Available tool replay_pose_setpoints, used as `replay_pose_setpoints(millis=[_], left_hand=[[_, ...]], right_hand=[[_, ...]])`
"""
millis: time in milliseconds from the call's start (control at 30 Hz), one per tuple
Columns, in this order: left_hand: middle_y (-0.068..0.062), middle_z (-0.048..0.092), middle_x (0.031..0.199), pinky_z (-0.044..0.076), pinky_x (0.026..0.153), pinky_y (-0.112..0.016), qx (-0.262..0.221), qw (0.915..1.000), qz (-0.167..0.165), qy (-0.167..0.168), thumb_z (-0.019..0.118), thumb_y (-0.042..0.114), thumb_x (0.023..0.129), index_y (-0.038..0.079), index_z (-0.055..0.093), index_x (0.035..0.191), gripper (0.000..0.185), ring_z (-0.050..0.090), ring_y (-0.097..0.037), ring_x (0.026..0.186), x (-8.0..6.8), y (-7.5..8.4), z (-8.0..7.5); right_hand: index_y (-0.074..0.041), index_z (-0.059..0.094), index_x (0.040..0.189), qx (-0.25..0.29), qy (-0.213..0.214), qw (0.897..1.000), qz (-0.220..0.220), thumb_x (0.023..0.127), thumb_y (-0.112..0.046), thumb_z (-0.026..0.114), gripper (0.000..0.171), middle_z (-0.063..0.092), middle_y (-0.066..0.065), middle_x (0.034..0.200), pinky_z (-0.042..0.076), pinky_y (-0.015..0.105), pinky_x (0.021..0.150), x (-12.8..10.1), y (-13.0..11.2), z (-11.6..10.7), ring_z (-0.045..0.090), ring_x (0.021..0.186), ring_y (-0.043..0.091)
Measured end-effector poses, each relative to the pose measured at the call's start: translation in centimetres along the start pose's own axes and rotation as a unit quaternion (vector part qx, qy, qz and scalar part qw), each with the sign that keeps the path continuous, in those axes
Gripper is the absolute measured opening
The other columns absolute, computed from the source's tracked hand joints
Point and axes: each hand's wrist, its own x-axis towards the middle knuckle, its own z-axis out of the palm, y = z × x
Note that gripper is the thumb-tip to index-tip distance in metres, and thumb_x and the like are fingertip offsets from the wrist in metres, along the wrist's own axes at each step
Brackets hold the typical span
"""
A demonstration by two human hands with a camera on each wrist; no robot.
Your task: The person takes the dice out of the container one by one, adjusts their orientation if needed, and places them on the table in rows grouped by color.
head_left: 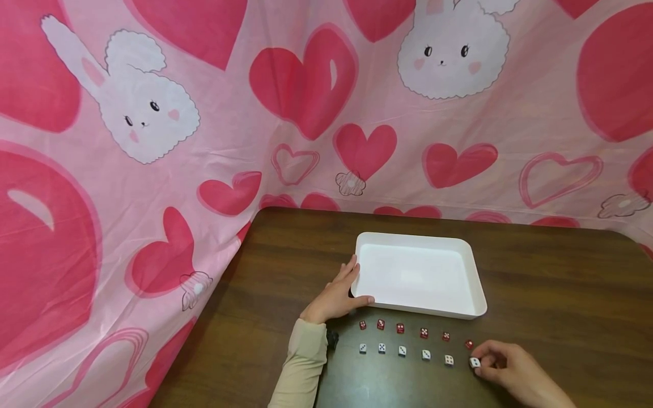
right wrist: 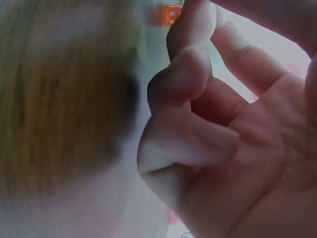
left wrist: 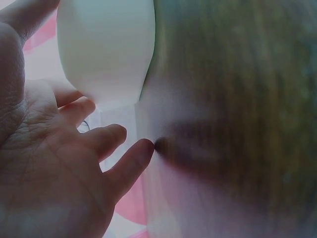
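Note:
A white rectangular tray lies on the table. My left hand rests against its near left corner in the head view, the thumb along the near rim and the fingers by the left side. In the left wrist view those fingers look fairly straight, the little fingertip touching the table. At the right end of a row of white dice, my right hand pinches a white die between thumb and index finger. The right wrist view hides this die, but shows an orange-red die beyond the fingers.
Between the white row and the tray runs a row of several red dice; its rightmost red die is close to my right fingers. The dark brown wooden table meets a pink heart-and-rabbit cloth behind and at left.

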Motion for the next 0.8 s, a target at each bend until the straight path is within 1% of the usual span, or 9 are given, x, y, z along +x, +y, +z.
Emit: replay_pose_setpoints(millis=[67,333,467,667,800], left_hand=[[0.013,0.001,0.163,0.013,0.113,-0.067,0.0,1.0,-0.001,0.001,0.066,0.051,0.086,0.013,0.018,0.155,0.092,0.003,-0.022,0.152,0.03,0.04,0.0],[0.013,0.001,0.163,0.014,0.113,-0.066,-0.001,1.0,-0.004,0.001,0.067,0.05,0.086,0.014,0.019,0.155,0.092,0.003,-0.022,0.152,0.15,0.13,0.06],[0.013,0.001,0.163,0.014,0.113,-0.066,-0.002,1.0,-0.005,0.0,0.066,0.05,0.086,0.014,0.019,0.155,0.092,0.003,-0.022,0.152,0.16,0.18,0.04],[0.012,0.001,0.163,0.014,0.113,-0.066,-0.001,1.0,-0.004,0.0,0.066,0.05,0.086,0.013,0.019,0.155,0.092,0.003,-0.022,0.152,0.17,0.16,0.01],[0.013,0.001,0.163,0.014,0.113,-0.066,-0.002,1.0,-0.005,0.0,0.066,0.051,0.086,0.013,0.019,0.155,0.092,0.003,-0.022,0.152,0.19,0.21,0.0]], right_hand=[[-0.007,0.065,0.089,-0.002,-0.001,1.0,0.001,0.083,-0.002,0.068,0.008,0.056,-0.013,0.069,0.035,0.019,0.055,0.03,0.04,-0.03,0.047,0.064,-0.006],[-0.006,0.066,0.091,-0.025,-0.019,0.998,0.051,0.084,-0.007,0.07,0.009,0.056,-0.011,0.071,0.034,0.02,0.057,0.25,-0.26,-0.34,0.044,0.065,-0.006],[-0.006,0.066,0.091,-0.035,-0.013,0.998,0.054,0.083,-0.007,0.071,0.009,0.056,-0.012,0.07,0.034,0.02,0.057,0.23,-0.27,-0.27,0.044,0.064,-0.006],[-0.009,0.066,0.088,-0.042,0.002,0.998,0.04,0.081,-0.006,0.072,0.009,0.055,-0.013,0.068,0.034,0.02,0.056,0.13,0.01,-0.02,0.044,0.063,-0.007],[-0.008,0.067,0.089,-0.043,-0.006,0.998,0.055,0.081,-0.007,0.071,0.009,0.055,-0.013,0.069,0.035,0.02,0.057,0.17,0.0,-0.08,0.044,0.064,-0.006]])
